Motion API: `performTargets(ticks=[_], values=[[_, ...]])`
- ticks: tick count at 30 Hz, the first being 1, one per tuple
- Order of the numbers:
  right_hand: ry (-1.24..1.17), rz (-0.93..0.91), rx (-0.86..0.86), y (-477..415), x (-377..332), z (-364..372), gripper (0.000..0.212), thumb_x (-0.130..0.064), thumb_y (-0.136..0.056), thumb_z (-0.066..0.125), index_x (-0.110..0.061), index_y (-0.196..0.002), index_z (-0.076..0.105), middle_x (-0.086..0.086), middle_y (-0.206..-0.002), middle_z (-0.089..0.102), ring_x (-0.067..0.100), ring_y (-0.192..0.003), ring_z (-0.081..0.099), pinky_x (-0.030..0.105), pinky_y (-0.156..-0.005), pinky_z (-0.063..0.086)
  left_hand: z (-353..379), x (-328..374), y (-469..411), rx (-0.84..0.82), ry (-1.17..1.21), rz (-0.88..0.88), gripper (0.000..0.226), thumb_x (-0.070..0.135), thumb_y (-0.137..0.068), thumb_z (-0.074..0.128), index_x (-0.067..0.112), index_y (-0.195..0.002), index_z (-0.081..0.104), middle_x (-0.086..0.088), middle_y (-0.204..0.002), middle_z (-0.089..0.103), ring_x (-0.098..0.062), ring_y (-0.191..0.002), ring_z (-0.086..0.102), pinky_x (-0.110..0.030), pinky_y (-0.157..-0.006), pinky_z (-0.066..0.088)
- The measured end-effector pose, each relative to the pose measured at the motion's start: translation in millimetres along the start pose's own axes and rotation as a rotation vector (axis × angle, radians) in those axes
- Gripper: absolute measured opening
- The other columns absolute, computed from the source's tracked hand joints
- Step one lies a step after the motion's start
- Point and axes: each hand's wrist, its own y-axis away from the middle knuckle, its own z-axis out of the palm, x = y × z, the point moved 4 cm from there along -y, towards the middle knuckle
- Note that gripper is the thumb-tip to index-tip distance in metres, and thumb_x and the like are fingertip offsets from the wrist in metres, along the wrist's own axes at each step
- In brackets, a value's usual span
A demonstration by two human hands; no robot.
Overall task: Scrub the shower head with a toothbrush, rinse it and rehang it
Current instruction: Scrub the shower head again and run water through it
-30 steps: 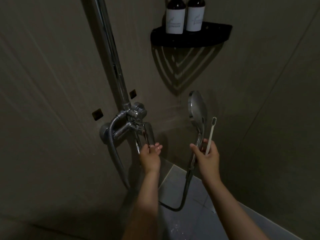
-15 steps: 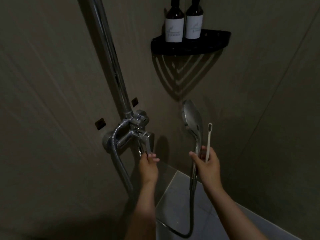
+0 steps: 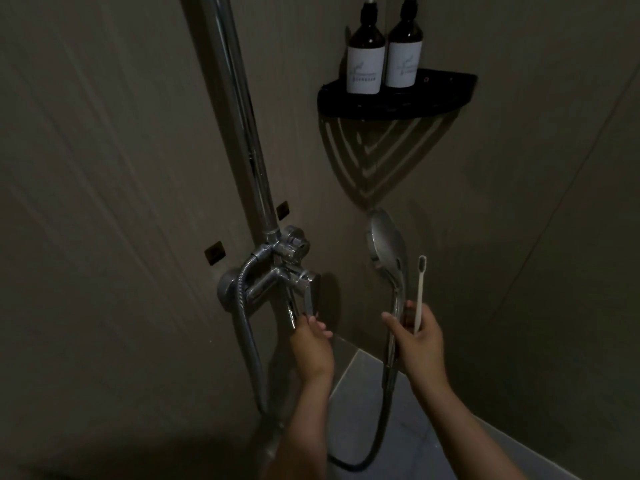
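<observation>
**Chrome shower head point(image 3: 386, 240) held upright, away from the wall**

The right hand point(image 3: 417, 337) grips the shower head's handle together with a white toothbrush point(image 3: 420, 296), both upright and close beside each other. The left hand point(image 3: 311, 344) pinches the lower tip of the mixer lever point(image 3: 309, 296). Two dark bottles point(image 3: 366, 60) stand on the black corner shelf point(image 3: 398, 102) above.

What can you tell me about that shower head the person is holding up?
The shower head is a shiny, chrome-looking handheld unit: a rounded oval head on a slim handle. It stands nearly upright, head uppermost, seen almost edge-on. The right hand grips its handle, with a white toothbrush in the same hand. A flexible metal hose runs down from the handle's base and loops below.
</observation>
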Motion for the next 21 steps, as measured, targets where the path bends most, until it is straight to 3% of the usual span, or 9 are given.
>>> performTargets(ticks=[4,6,9,10,12,15,19,21], values=[[0.001,0.006,-0.008,-1.0,-3.8,-0.2,0.017,-0.017,-0.081,0.071,-0.015,-0.092,0.057,0.004,-0.079,0.059,0.02,-0.078,0.06,0.04,-0.078,0.052,-2.0,-3.4,2.8,0.009,0.018,-0.043,0.027,0.02,-0.101,0.037,0.004,-0.097,0.059,-0.008,-0.08,0.062,-0.022,-0.067,0.063,-0.022,-0.056,0.04],[0.0,0.007,-0.013,-0.9,-5.2,0.3,0.016,-0.017,-0.082,0.07,-0.017,-0.09,0.057,0.005,-0.079,0.058,0.021,-0.077,0.06,0.041,-0.077,0.052,-0.3,-10.2,2.3,-0.043,0.09,-0.161,0.024,0.023,-0.101,0.038,0.006,-0.099,0.055,-0.008,-0.079,0.058,-0.024,-0.07,0.061,-0.025,-0.063,0.046],[-0.005,0.027,-0.044,0.4,-5.6,2.0,0.015,-0.018,-0.082,0.07,-0.014,-0.092,0.058,0.01,-0.082,0.061,0.027,-0.081,0.062,0.042,-0.078,0.053,17.6,-16.7,16.5,-0.434,0.111,-0.433,0.014,0.026,-0.1,0.041,0.014,-0.099,0.048,-0.004,-0.083,0.053,-0.022,-0.083,0.056,-0.041,-0.081,0.049],[-0.004,0.027,-0.052,0.7,-5.9,2.0,0.016,-0.018,-0.082,0.07,-0.013,-0.092,0.058,0.011,-0.082,0.061,0.028,-0.082,0.062,0.042,-0.077,0.053,24.1,-15.3,24.5,-0.583,0.082,-0.452,0.01,0.026,-0.099,0.043,0.019,-0.096,0.049,-0.001,-0.087,0.055,-0.02,-0.089,0.056,-0.041,-0.087,0.048],[0.0,0.02,-0.064,1.5,-7.5,-0.7,0.016,-0.016,-0.082,0.07,-0.011,-0.091,0.058,0.012,-0.081,0.061,0.029,-0.082,0.062,0.044,-0.077,0.053,35.2,-7.1,36.5,-0.766,0.081,-0.352,0.009,0.021,-0.097,0.048,0.023,-0.093,0.056,0.001,-0.094,0.061,-0.013,-0.092,0.057,-0.032,-0.09,0.044],[0.001,0.006,-0.08,0.5,-9.7,-10.8,0.02,-0.013,-0.081,0.07,-0.006,-0.096,0.06,0.015,-0.083,0.063,0.033,-0.084,0.065,0.048,-0.078,0.054,48.2,8.8,49.1,-0.909,0.176,-0.276,0.02,0.012,-0.095,0.05,0.024,-0.094,0.066,0.01,-0.092,0.07,-0.006,-0.094,0.061,-0.023,-0.088,0.042],[0.012,-0.03,-0.076,-2.0,-14.6,-28.1,0.018,-0.009,-0.08,0.072,-0.008,-0.095,0.063,0.014,-0.083,0.068,0.032,-0.083,0.067,0.045,-0.077,0.055,61.1,28.4,61.7,-1.005,0.325,-0.239,0.028,0.002,-0.095,0.046,0.014,-0.112,0.063,0.008,-0.096,0.073,0.0,-0.091,0.067,-0.015,-0.085,0.05],[0.012,-0.036,-0.07,-3.4,-16.2,-34.5,0.016,-0.01,-0.079,0.073,-0.014,-0.092,0.064,0.008,-0.082,0.069,0.023,-0.081,0.067,0.039,-0.075,0.054,66.3,34.3,68.4,-1.001,0.351,-0.229,0.028,0.001,-0.096,0.044,0.017,-0.109,0.063,0.006,-0.096,0.072,-0.001,-0.089,0.068,-0.014,-0.079,0.052]])
